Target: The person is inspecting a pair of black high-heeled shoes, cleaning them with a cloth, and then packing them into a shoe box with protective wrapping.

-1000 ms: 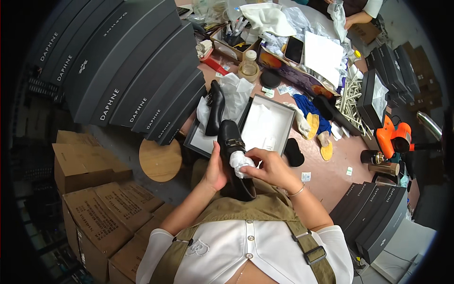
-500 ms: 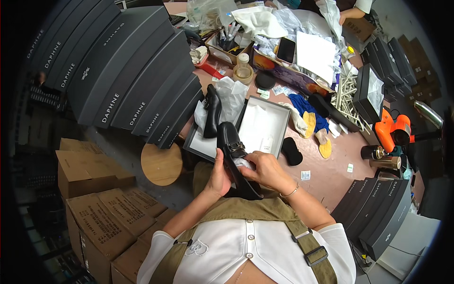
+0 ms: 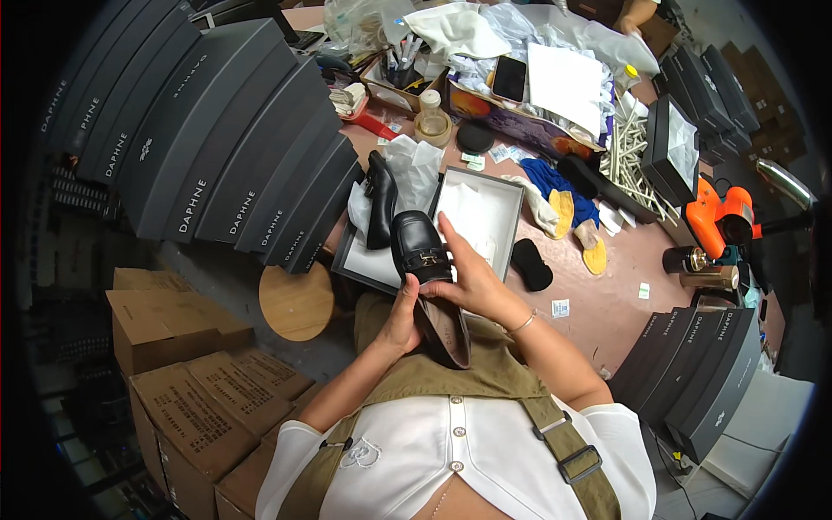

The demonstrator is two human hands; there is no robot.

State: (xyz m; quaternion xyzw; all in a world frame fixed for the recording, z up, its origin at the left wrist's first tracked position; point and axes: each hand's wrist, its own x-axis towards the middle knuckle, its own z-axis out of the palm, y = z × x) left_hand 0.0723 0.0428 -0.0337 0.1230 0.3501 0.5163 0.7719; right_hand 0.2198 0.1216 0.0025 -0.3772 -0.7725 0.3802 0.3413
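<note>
A black loafer (image 3: 418, 241) with a metal buckle across its vamp is held in front of my body, toe pointing away and its brown insole facing up. My left hand (image 3: 401, 321) is closed round its left side, thumb by the opening. My right hand (image 3: 475, 282) grips its right side, thumb at the opening's front edge and fingers along the toe; some fingers are hidden. Beyond, a second black loafer (image 3: 380, 204) lies against white tissue paper (image 3: 416, 169) in an open grey shoebox (image 3: 517, 204) with a white inside.
Dark shoeboxes are stacked high at left (image 3: 217, 147) and lower right (image 3: 685, 373). On the pink table (image 3: 598, 303) lie a black pad (image 3: 531, 265), cloths (image 3: 559, 195) and an orange heat tool (image 3: 719, 221). Cartons (image 3: 208, 403) and a round stool (image 3: 296, 303) stand left. Another person's hand (image 3: 637, 16) shows far right.
The loafer has turned so its opening faces up. My right hand has moved from the opening up along the toe. White paper seen at its fingers before no longer shows there.
</note>
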